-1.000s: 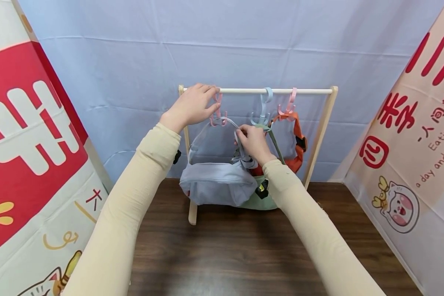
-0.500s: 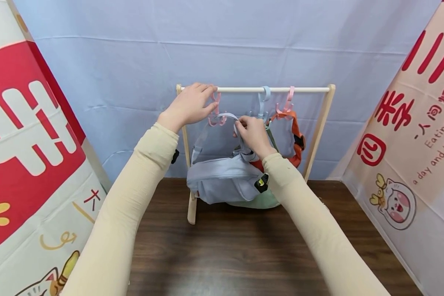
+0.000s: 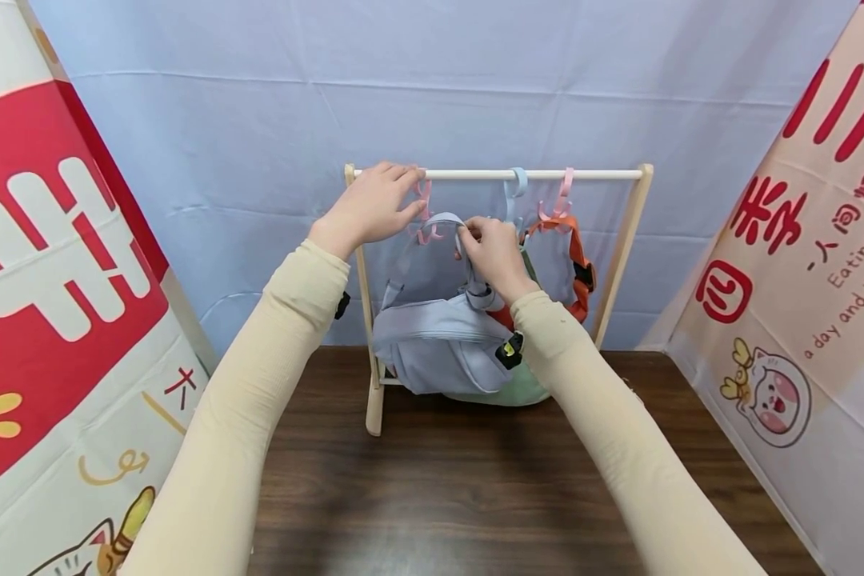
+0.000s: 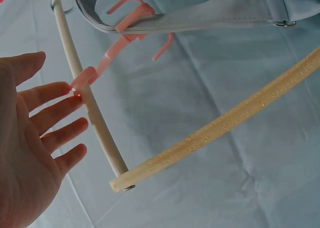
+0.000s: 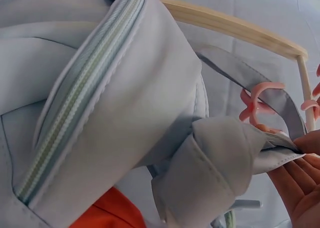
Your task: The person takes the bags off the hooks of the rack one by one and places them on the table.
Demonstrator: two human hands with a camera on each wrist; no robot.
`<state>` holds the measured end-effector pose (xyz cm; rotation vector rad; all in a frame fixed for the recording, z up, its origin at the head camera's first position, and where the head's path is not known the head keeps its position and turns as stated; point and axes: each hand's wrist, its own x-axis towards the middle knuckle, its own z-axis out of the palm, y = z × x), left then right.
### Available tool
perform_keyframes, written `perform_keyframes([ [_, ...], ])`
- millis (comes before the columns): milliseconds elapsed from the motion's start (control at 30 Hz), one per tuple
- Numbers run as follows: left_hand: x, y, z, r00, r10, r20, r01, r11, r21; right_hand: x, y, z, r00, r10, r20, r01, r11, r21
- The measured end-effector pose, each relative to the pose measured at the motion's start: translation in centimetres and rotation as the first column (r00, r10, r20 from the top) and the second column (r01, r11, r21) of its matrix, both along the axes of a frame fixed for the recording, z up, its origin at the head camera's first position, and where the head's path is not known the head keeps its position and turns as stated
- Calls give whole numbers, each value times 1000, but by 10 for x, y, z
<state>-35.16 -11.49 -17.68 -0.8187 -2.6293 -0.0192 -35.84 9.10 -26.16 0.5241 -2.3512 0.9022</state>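
A light grey-blue sling bag (image 3: 439, 340) hangs in front of the rack's left half. My right hand (image 3: 497, 256) pinches its strap (image 5: 280, 100) between thumb and fingers, right of the pink hook (image 4: 112, 52). The strap's loop crosses the hook's prongs; whether it rests on them I cannot tell. At the rod (image 3: 468, 174), my left hand (image 3: 374, 204) has its fingers loosely extended, fingertips at the top of the hook. In the right wrist view, a bulky knot of strap (image 5: 205, 168) sits beside the zipped bag.
A blue hook (image 3: 514, 192) and another pink hook (image 3: 563, 196) hang farther right on the rod. An orange strap (image 3: 579, 248) hangs from the latter. A pale green bag (image 3: 526, 388) shows behind the grey-blue one. The wooden rack post (image 3: 622, 256) stands at right on the dark table (image 3: 432, 496).
My right hand has moved slightly up, raising the strap loop above the hook's prongs. The bag has shifted right and tilted. My left hand stays at the rod.
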Motion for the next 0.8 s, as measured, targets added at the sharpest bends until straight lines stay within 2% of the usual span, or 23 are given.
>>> perform_keyframes([
  [333,1,1,0,1000,11,-6,-11,1000,-9,3,-2,15,1000,10,-23,-10,1000,-12],
  [800,1,2,-1,1000,10,-19,-10,1000,-3,10,-2,20,999,3,-47,-4,999,-33],
])
